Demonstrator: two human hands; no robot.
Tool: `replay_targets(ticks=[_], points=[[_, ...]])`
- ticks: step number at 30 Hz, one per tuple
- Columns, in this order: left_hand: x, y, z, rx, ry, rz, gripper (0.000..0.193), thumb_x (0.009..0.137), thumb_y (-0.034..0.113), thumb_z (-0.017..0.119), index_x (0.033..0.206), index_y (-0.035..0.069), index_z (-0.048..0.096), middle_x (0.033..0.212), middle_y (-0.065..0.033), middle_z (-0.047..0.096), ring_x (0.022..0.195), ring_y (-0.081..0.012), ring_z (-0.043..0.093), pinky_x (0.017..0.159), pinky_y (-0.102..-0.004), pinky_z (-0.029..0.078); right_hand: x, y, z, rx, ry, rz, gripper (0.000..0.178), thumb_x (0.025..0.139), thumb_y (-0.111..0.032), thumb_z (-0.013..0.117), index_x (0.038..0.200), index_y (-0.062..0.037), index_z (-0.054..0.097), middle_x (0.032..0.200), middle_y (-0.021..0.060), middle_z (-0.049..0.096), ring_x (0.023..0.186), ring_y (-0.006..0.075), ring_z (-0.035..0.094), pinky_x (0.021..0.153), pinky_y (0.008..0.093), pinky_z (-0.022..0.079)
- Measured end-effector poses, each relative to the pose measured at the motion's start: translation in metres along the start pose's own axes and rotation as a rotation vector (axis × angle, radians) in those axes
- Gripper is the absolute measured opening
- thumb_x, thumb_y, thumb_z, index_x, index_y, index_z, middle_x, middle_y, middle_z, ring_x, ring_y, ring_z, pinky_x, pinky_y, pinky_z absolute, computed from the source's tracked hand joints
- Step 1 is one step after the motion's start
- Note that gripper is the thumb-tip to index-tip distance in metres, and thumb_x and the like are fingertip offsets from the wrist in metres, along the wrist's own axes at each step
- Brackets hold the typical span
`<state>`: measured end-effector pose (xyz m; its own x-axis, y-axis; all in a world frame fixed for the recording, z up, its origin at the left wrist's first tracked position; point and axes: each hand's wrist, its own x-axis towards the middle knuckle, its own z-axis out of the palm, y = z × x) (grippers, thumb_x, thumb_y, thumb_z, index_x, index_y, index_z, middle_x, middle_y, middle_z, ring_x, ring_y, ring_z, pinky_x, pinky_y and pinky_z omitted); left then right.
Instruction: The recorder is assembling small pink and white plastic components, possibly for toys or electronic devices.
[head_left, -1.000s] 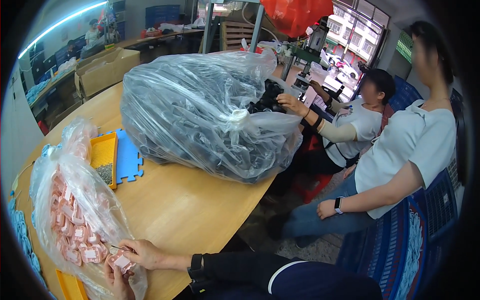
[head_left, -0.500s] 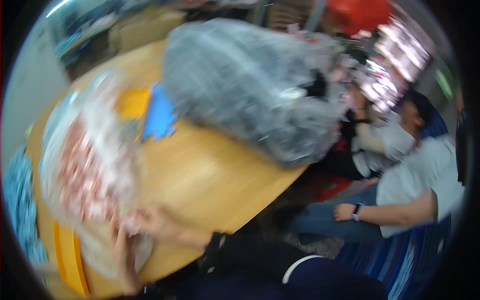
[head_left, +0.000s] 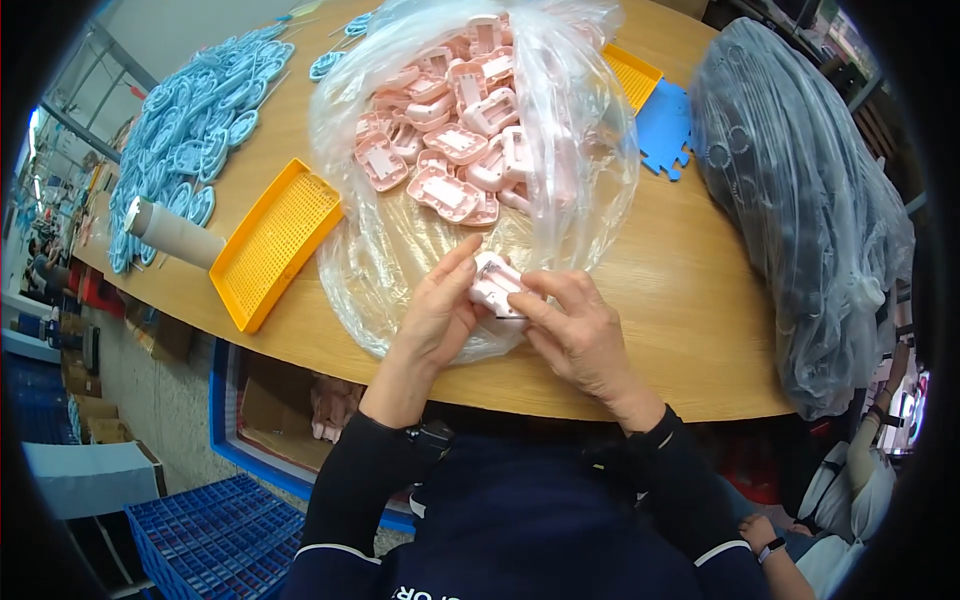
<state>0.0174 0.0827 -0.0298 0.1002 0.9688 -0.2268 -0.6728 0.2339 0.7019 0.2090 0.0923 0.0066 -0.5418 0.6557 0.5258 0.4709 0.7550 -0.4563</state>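
Observation:
Between my hands, above the near edge of a clear plastic bag (head_left: 375, 285), is a pale pink plastic housing (head_left: 494, 284) with an open recess facing up. My left hand (head_left: 440, 305) grips it from the left side, thumb and fingers around its edge. From the right, my right hand (head_left: 580, 325) pinches it, its fingertips on the recess and lower edge. Several similar pink plastic housings (head_left: 450, 143) lie heaped inside the bag just beyond my hands.
Left stand a yellow perforated tray (head_left: 275, 245), a grey-white cylinder (head_left: 170, 232) and a pile of coiled blue cables (head_left: 190, 125). A blue foam mat (head_left: 662, 128), another yellow tray (head_left: 632, 78) and a big grey plastic bag (head_left: 770, 200) are right. A seated person's hand (head_left: 757, 530) shows lower right.
My view has swung left, so the bag of pink housings now sits in the middle and the grey bag at the right. The housing between my hands now shows clearly.

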Motion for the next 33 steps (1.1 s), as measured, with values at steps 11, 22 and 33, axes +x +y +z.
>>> replay_targets(ticks=[11,22,33], points=[[-0.002,-0.009,0.008,-0.151,-0.067,0.031,0.055,0.098,0.038,0.044,0.139,0.003,0.035,0.116,-0.0122,0.057,0.106,-0.0201,0.057,0.093,-0.0371,0.048,0.004,0.003,-0.003,0.111,-0.049,0.158,0.033,0.076,-0.002,0.062,0.109,-0.0075,0.063,0.100,0.0104,0.060,0.089,0.0286,0.056,0.073,0.0351,0.048],[-0.008,-0.003,0.006,-0.009,-0.087,0.123,0.060,0.093,0.039,0.053,0.138,0.003,0.037,0.120,-0.0094,0.056,0.109,-0.0171,0.055,0.094,-0.0336,0.046,0.016,-0.021,-0.013,-0.012,-0.146,0.244,0.034,0.081,-0.004,0.060,0.115,-0.0098,0.061,0.083,0.0149,0.066,0.071,0.0306,0.065,0.060,0.0377,0.050],[-0.007,-0.005,0.013,0.003,-0.085,0.172,0.050,0.093,0.029,0.057,0.132,0.002,0.043,0.116,-0.0061,0.057,0.106,-0.0130,0.055,0.092,-0.0299,0.048,0.015,-0.021,-0.003,-0.003,-0.142,0.321,0.044,0.082,-0.002,0.057,0.124,-0.0161,0.057,0.088,0.0131,0.066,0.073,0.0309,0.065,0.061,0.0374,0.051]])
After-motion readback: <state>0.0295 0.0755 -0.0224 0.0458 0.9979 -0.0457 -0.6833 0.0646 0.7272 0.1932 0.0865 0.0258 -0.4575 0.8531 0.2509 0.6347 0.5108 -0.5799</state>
